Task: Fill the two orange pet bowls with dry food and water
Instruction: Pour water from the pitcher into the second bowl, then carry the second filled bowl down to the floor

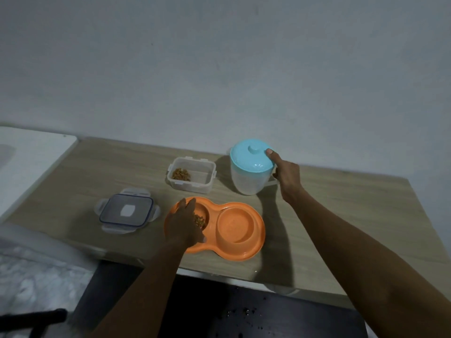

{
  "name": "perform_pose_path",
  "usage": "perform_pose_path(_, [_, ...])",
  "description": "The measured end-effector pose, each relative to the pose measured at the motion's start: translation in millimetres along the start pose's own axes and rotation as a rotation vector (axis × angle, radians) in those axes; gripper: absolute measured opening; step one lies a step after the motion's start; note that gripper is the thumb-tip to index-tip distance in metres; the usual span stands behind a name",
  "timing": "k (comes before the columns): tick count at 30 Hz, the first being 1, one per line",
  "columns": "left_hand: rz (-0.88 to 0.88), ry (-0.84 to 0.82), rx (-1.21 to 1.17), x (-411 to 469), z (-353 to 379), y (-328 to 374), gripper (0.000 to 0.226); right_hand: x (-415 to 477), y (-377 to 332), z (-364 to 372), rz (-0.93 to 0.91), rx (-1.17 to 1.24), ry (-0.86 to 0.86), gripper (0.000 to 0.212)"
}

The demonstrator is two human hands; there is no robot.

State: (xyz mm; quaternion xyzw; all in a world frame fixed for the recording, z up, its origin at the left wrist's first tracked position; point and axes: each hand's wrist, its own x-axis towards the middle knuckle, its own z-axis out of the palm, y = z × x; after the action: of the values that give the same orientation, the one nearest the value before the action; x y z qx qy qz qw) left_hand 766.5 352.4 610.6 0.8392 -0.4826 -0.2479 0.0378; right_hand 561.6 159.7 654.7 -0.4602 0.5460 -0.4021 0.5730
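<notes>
An orange double pet bowl (pixel 256 242) lies near the table's front edge. My left hand (pixel 184 224) hovers palm down over its left bowl, fingers apart, above brown dry food (pixel 199 220) in that bowl. The right bowl (pixel 234 225) looks dry and bare. Behind it stands a clear food container (pixel 195 176) with some kibble left in a corner. To the right, my right hand (pixel 286 175) grips the handle of a white jug with a blue lid (pixel 249 167), thumb on the lid's rim.
The container's clear lid (pixel 127 212) lies flat to the left of the bowls. The wooden table (pixel 341 240) ends at a grey wall. A white surface (pixel 31 162) adjoins it on the left, and dark floor shows below the front edge.
</notes>
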Motion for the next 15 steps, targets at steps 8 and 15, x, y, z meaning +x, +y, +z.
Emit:
perform_pose_path(8, [0.023,-0.013,-0.108,-0.7,-2.2,-6.7,0.13,-25.3,20.1,3.5,-0.021,-0.114,0.254,0.062])
perform_pose_path(15, [-0.136,0.281,-0.54,-16.0,-10.5,-25.6,0.076,-115.6,94.7,-5.5,0.087,-0.438,0.204,0.059])
